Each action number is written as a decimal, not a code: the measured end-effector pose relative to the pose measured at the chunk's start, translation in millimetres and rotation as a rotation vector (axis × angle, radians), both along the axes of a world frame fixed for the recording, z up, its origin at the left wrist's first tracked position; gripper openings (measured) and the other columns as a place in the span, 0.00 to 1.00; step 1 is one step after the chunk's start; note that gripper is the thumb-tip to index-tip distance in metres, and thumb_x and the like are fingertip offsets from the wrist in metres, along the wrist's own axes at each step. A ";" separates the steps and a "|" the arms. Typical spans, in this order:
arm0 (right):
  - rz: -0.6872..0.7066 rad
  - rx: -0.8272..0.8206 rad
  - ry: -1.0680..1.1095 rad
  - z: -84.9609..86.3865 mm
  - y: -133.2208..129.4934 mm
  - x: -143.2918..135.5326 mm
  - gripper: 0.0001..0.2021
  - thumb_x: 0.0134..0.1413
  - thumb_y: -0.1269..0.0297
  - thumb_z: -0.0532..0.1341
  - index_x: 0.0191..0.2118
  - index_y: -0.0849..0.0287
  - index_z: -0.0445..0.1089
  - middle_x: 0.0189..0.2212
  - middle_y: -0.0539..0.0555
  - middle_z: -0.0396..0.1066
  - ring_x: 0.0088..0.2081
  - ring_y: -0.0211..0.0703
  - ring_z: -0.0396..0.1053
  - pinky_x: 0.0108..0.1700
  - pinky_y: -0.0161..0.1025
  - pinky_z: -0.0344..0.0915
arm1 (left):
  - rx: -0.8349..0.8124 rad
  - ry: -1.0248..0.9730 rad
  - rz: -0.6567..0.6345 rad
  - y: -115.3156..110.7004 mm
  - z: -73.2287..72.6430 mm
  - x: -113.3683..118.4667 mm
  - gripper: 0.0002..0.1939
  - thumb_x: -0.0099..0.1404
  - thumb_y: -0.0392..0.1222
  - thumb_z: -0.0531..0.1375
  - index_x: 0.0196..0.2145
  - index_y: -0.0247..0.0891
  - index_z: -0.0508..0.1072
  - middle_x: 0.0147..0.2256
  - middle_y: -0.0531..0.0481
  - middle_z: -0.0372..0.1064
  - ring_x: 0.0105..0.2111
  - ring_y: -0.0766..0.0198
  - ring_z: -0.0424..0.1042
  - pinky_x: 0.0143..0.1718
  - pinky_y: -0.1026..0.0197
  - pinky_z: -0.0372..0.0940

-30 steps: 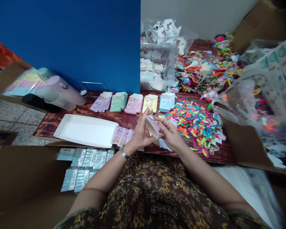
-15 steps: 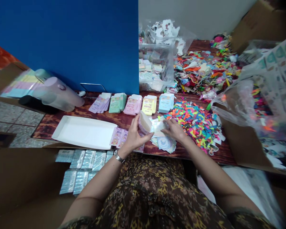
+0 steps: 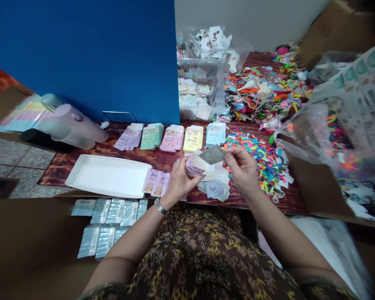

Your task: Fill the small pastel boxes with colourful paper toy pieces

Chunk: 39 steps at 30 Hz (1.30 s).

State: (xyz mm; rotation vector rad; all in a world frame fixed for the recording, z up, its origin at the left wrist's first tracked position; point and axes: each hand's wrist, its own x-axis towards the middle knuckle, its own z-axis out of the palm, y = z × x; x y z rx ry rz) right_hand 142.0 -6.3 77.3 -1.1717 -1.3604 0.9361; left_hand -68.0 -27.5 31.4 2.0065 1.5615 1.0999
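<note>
The desk spreads beneath. A white tray lies left of the left fingers, 5 carton stacks beyond. Those fingers hold an open purple box; the right fingers pinch a grey packet near its mouth.

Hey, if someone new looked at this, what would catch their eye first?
Probably the big blue panel filling the upper left. Next, the heap of small bright neon pieces on the table, beside the right hand. Then the row of five pastel card stacks behind the left hand, which holds a small purple box.
</note>
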 end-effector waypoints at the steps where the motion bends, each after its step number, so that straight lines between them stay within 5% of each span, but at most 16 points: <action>1: 0.013 0.003 -0.037 0.7 -1.4 -2.7 0.09 0.62 0.56 0.60 0.42 0.55 0.71 0.26 0.47 0.67 0.27 0.36 0.66 0.30 0.35 0.65 | 0.010 0.012 -0.007 -0.8 -0.7 1.4 0.34 0.56 0.53 0.69 0.54 0.37 0.63 0.47 0.42 0.68 0.47 0.52 0.70 0.47 0.51 0.68; 9: 0.016 -0.047 -0.087 -7.3 -4.8 -5.6 0.11 0.62 0.54 0.58 0.42 0.55 0.71 0.29 0.50 0.68 0.27 0.37 0.63 0.28 0.36 0.62 | 0.026 0.026 -0.034 -1.9 -1.4 7.0 0.32 0.55 0.50 0.69 0.52 0.36 0.64 0.45 0.41 0.69 0.46 0.50 0.71 0.47 0.50 0.68; 15: -0.002 0.002 -0.194 -12.4 -13.4 2.1 0.11 0.64 0.56 0.56 0.46 0.54 0.70 0.33 0.52 0.69 0.30 0.39 0.65 0.32 0.38 0.65 | -0.187 -0.170 -0.039 2.9 -4.6 14.3 0.34 0.52 0.53 0.71 0.51 0.37 0.65 0.43 0.44 0.73 0.40 0.54 0.74 0.40 0.54 0.70; 22: 0.052 0.233 -0.623 -7.9 -22.0 1.4 0.13 0.66 0.66 0.53 0.46 0.53 0.74 0.35 0.55 0.70 0.37 0.43 0.68 0.40 0.40 0.67 | 0.090 0.095 -0.093 1.3 -3.7 20.0 0.33 0.58 0.51 0.67 0.56 0.35 0.62 0.48 0.38 0.69 0.48 0.49 0.70 0.49 0.49 0.67; 26: 0.134 0.312 -0.740 -14.0 -29.4 4.8 0.14 0.65 0.67 0.53 0.48 0.52 0.74 0.38 0.56 0.70 0.41 0.44 0.68 0.42 0.41 0.68 | 0.099 0.169 -0.089 2.8 -3.3 20.9 0.34 0.58 0.52 0.66 0.57 0.34 0.62 0.46 0.38 0.69 0.46 0.48 0.70 0.47 0.49 0.67; 29: 0.015 0.212 -0.664 -22.6 -39.4 41.1 0.15 0.66 0.64 0.53 0.53 0.52 0.71 0.42 0.55 0.72 0.43 0.43 0.70 0.45 0.41 0.69 | 0.055 0.170 -0.110 5.4 -2.7 20.6 0.35 0.58 0.53 0.66 0.57 0.34 0.62 0.47 0.38 0.69 0.47 0.48 0.69 0.48 0.49 0.67; 34: -0.434 -0.247 -0.860 -60.8 -74.3 150.5 0.15 0.60 0.60 0.57 0.49 0.58 0.73 0.39 0.57 0.73 0.39 0.47 0.71 0.45 0.43 0.67 | 0.037 0.162 -0.116 7.7 -1.9 22.3 0.37 0.56 0.54 0.67 0.58 0.35 0.62 0.48 0.38 0.69 0.47 0.47 0.70 0.47 0.49 0.68; 39: -0.557 -0.559 -0.949 -101.1 -98.3 209.8 0.17 0.50 0.50 0.63 0.39 0.58 0.74 0.33 0.56 0.72 0.38 0.51 0.70 0.41 0.43 0.65 | -0.006 0.128 -0.177 6.7 -1.7 33.4 0.37 0.56 0.52 0.68 0.58 0.36 0.62 0.49 0.39 0.69 0.50 0.47 0.70 0.50 0.49 0.67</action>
